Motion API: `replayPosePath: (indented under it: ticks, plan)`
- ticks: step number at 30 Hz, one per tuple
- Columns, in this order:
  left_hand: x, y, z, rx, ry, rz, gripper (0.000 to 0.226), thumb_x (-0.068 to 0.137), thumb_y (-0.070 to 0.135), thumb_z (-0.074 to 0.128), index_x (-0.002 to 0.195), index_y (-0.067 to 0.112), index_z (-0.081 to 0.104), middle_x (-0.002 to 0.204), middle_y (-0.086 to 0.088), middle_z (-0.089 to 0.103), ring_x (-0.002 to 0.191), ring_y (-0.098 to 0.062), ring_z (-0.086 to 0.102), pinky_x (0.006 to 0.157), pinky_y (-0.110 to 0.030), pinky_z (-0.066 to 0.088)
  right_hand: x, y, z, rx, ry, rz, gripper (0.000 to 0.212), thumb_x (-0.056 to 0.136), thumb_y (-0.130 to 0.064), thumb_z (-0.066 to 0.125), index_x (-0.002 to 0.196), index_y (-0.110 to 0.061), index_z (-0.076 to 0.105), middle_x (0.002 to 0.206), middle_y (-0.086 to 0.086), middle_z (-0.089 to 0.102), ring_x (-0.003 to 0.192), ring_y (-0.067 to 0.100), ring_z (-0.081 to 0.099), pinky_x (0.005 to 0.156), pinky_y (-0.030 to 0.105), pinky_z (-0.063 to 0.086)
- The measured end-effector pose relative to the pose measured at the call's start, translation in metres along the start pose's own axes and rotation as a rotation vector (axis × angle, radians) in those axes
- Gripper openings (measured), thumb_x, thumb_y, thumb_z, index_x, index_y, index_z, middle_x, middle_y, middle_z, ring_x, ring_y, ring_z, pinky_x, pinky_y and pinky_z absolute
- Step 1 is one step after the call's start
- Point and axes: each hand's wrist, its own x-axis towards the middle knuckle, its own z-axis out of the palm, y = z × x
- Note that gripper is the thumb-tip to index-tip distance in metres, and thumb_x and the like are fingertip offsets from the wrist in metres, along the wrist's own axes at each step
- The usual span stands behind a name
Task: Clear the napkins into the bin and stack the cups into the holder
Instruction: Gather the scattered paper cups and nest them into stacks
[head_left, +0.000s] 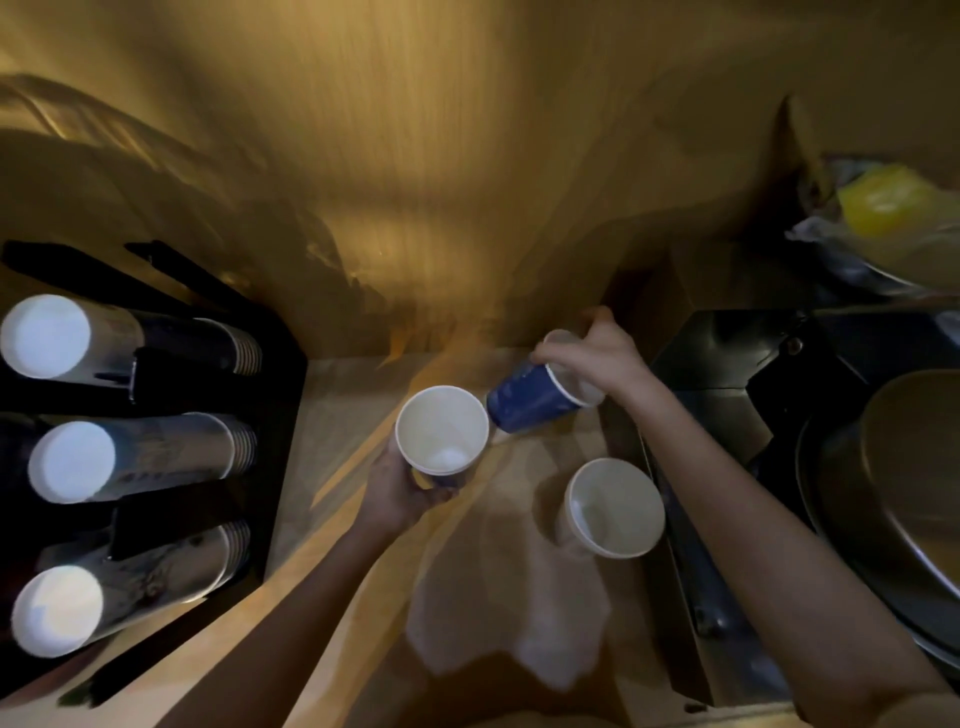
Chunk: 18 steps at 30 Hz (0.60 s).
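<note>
My left hand (402, 491) grips a paper cup (441, 428) from below, held upright with its white inside facing me. Just to its right my right hand (597, 348) holds a blue paper cup (530, 402) by the rim, tilted with its base pointing down-left toward the first cup. A third paper cup (613, 506) stands upright on the wooden counter, nearer to me and to the right. A pale napkin (509, 613) lies flat on the counter in front of it. The black cup holder (280, 395) at the left carries three rows of stacked cups (67, 462).
A dark sink area (727, 395) borders the counter on the right, with a large round pan (914, 467) in it. Farther back right sits a plastic bag with something yellow (883, 205). A wooden wall rises behind the counter.
</note>
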Motion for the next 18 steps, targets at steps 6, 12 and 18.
replayPosePath:
  ticks: [6,12,18]
  plan:
    - [-0.002,0.001,0.000,0.025,-0.006,0.002,0.096,0.053,0.010,0.087,0.134,0.007,0.036,0.135,-0.009,0.049,0.124,-0.025,0.045,0.093,-0.023,0.035,-0.044,-0.059,-0.025,-0.066,0.182,-0.333,0.071,0.070,-0.045,0.073,0.129,-0.017,0.045,0.125,0.003,0.052,0.102,0.013,0.049,0.086,0.029,0.043]
    - [-0.004,0.008,-0.001,-0.033,0.009,-0.029,0.097,0.054,0.007,0.086,0.135,0.011,0.032,0.136,-0.009,0.050,0.123,-0.023,0.045,0.090,-0.021,0.032,-0.093,-0.101,-0.032,-0.090,0.286,-0.668,0.066,0.069,-0.047,0.074,0.124,-0.017,0.055,0.118,-0.001,0.055,0.110,0.013,0.051,0.090,0.028,0.044]
    - [-0.005,0.007,-0.003,-0.029,0.002,-0.015,0.098,0.053,0.009,0.086,0.135,0.012,0.034,0.130,-0.005,0.053,0.107,-0.006,0.042,0.082,-0.014,0.030,-0.096,-0.093,0.004,-0.231,0.086,-0.678,0.067,0.070,-0.049,0.073,0.126,-0.017,0.053,0.124,0.003,0.051,0.117,0.019,0.048,0.098,0.041,0.043]
